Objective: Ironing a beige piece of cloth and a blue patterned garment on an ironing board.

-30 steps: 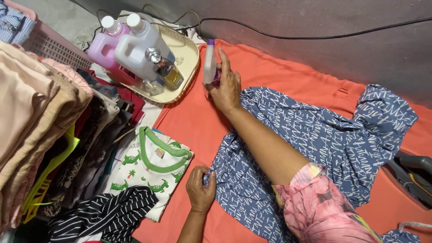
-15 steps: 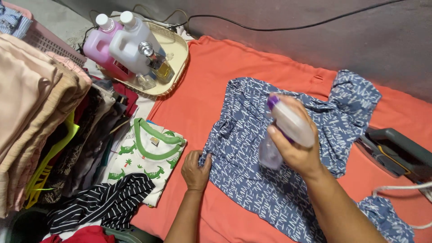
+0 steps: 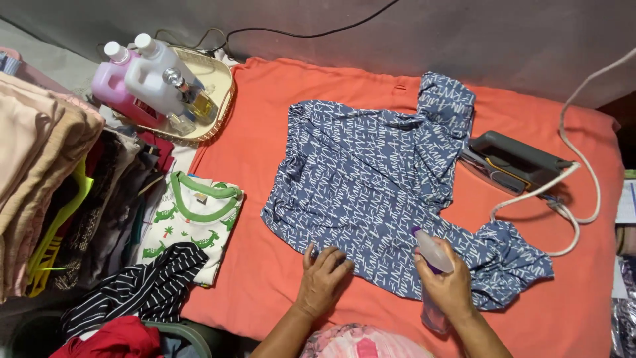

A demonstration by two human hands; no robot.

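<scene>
My left hand (image 3: 322,278) lies flat on the lower hem of the blue shirt (image 3: 377,185), fingers spread and pressing the cloth down. My right hand (image 3: 450,286) is wrapped tight around a spray bottle (image 3: 434,255), its pale top pointing up and left toward the shirt; the bottle's lower part shows below my wrist. The bottle hangs just over the shirt's lower right edge, close to the sleeve that trails off that way.

The shirt is spread out in the middle of the orange pad (image 3: 265,265), collar end up and to the right, still creased. Right of the shirt, just beside its upper sleeve, the iron (image 3: 513,162) rests on the pad, with its white cord (image 3: 576,192) looping away to the right.

Left of the shirt, off the pad's edge, lies a white top (image 3: 192,219) with green trim and crocodiles, and below that a black striped garment (image 3: 142,285). Further left is a stack of folded clothes (image 3: 40,166). Up and left of the shirt, a tray (image 3: 218,99) holds a pink jug (image 3: 119,89), a white jug (image 3: 156,76) and small bottles.
</scene>
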